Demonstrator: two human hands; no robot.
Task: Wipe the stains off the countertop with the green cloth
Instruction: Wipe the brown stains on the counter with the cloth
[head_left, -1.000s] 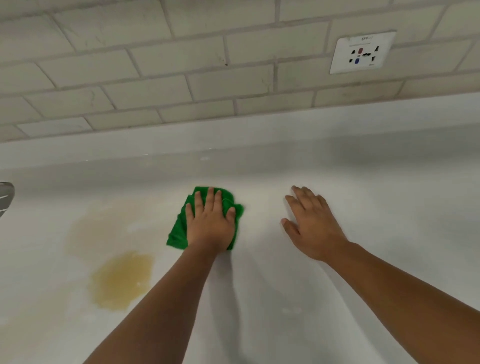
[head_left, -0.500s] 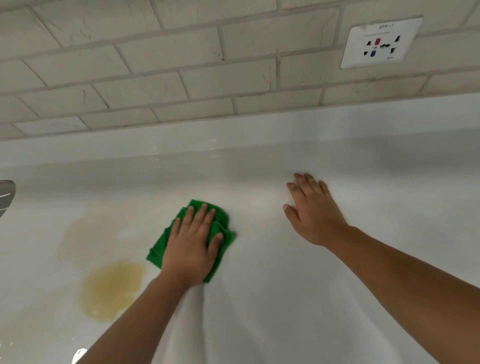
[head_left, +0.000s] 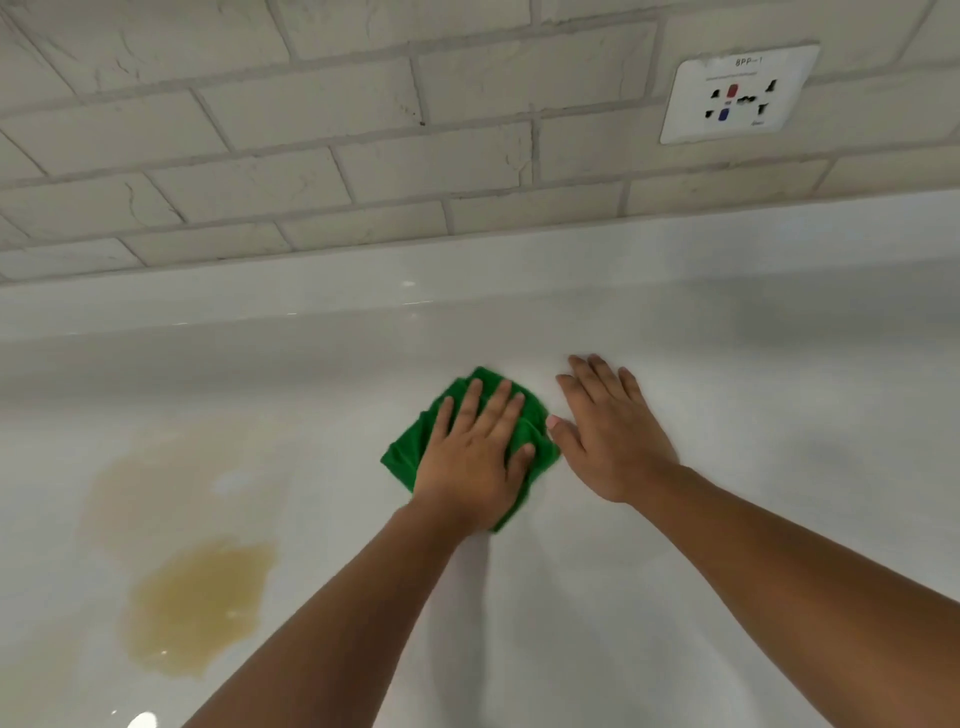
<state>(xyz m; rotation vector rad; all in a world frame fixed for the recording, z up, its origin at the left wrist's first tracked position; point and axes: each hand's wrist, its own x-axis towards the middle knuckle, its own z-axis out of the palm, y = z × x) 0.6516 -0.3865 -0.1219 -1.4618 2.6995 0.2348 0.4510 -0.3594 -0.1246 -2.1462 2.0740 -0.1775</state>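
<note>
Green cloth (head_left: 408, 460) is bunched up flat on the white countertop (head_left: 545, 634), roughly mid-frame, and it's sitting right under the left hand (head_left: 475, 457). That hand is palm-down on top of it, fingers straight and a little spread, just pressing it into the surface, not pinching or balling it up. Cloth pokes out past the fingertips at the top, out the left side, and a bit under the wrist.

Right hand (head_left: 613, 441) is planted flat on the bare counter just to the right of the cloth, fingers straight and close together. Its thumb ends right at the cloth's edge; can't tell if it actually touches.

The stains are well off to the left of the cloth: a darker yellow-brown puddle (head_left: 200, 605) nearer the camera, and a paler tan smear (head_left: 156, 483) behind it. Behind the counter there's a tiled wall (head_left: 363, 171) with a white socket (head_left: 740, 93) up top right.
</note>
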